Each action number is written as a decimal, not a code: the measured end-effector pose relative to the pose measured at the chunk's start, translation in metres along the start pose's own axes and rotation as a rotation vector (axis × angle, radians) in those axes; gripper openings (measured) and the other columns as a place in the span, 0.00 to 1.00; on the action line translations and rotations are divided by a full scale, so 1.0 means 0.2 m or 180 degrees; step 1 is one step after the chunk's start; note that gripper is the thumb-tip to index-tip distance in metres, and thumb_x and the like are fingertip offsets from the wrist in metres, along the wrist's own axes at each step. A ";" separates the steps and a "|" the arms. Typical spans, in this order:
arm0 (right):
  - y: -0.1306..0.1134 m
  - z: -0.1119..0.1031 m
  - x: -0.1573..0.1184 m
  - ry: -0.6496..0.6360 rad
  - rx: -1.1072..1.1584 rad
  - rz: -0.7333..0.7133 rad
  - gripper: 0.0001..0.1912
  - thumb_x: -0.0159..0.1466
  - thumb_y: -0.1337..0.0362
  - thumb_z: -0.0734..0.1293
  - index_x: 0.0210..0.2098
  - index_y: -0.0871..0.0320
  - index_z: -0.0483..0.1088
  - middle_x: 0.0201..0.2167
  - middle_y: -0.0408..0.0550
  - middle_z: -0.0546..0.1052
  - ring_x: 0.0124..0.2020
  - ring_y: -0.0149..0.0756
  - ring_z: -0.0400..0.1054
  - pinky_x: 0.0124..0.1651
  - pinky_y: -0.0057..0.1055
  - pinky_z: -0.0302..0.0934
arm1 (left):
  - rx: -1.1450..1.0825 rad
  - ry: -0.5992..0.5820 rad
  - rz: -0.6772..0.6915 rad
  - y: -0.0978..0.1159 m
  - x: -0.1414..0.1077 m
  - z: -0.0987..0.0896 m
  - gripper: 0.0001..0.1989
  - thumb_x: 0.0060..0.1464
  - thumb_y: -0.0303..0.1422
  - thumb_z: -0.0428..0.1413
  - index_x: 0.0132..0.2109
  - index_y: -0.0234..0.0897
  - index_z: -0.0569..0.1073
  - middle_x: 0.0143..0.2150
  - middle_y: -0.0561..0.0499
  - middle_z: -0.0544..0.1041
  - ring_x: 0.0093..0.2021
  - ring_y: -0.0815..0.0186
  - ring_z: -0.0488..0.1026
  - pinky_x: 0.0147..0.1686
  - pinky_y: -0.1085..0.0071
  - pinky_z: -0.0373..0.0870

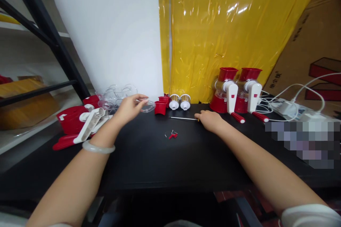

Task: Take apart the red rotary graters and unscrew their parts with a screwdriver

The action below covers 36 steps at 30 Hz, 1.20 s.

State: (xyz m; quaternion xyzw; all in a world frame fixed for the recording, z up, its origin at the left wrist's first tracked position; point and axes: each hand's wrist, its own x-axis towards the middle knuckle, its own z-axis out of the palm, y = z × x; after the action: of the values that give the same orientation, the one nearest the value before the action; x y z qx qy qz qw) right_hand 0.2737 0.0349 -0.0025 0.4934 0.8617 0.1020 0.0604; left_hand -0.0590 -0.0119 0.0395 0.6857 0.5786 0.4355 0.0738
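At the middle left, my left hand [130,109] has its thumb and fingers curled at the rim of a clear round plastic part [151,106], apparently pinching it. More clear plastic parts [108,103] stand behind that wrist. My right hand [210,120] is closed around the handle of a screwdriver [183,118], whose thin metal shaft lies low over the black table, pointing left. Two red plastic hoppers [160,108] and two drum graters [174,102] with white ends sit beyond the shaft. Nearer to me are a small red part [173,136] and several tiny screws [165,135].
Two assembled red and white rotary graters [226,94] stand at the back right. Red bases with white crank handles [86,126] lie on the left. White cables and plugs [287,106] cover the right side. A black metal shelf frame [57,53] rises at the left.
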 end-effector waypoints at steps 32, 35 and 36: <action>0.00 0.02 0.02 0.0381 -0.0011 -0.0090 0.14 0.67 0.67 0.57 0.51 0.58 0.67 0.46 0.57 0.69 0.47 0.46 0.68 0.40 0.34 0.62 | -0.1038 -0.1309 -0.0660 -0.15 -0.02 0.08 0.19 0.48 0.47 0.62 0.36 0.37 0.67 0.31 0.49 0.78 0.36 0.62 0.78 0.37 0.64 0.76; 0.00 0.02 0.02 0.0394 0.0009 -0.0083 0.14 0.68 0.67 0.57 0.51 0.58 0.67 0.45 0.57 0.69 0.47 0.46 0.68 0.39 0.35 0.62 | -0.0979 -0.1367 -0.0571 -0.15 -0.02 0.06 0.19 0.47 0.42 0.63 0.42 0.37 0.68 0.30 0.52 0.78 0.34 0.63 0.78 0.37 0.65 0.74; 0.00 0.02 0.02 0.0399 0.0016 -0.0081 0.14 0.68 0.66 0.57 0.51 0.58 0.67 0.45 0.57 0.69 0.47 0.46 0.68 0.39 0.35 0.62 | -0.0918 -0.1430 -0.0523 -0.14 -0.02 0.04 0.20 0.46 0.40 0.64 0.44 0.37 0.68 0.30 0.52 0.78 0.34 0.63 0.78 0.37 0.66 0.73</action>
State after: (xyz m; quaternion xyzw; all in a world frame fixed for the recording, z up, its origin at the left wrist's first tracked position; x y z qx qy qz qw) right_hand 0.2726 0.0397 -0.0069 0.4752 0.8702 0.1298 0.0064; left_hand -0.0737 -0.0023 0.0159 0.6983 0.5334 0.3430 0.3321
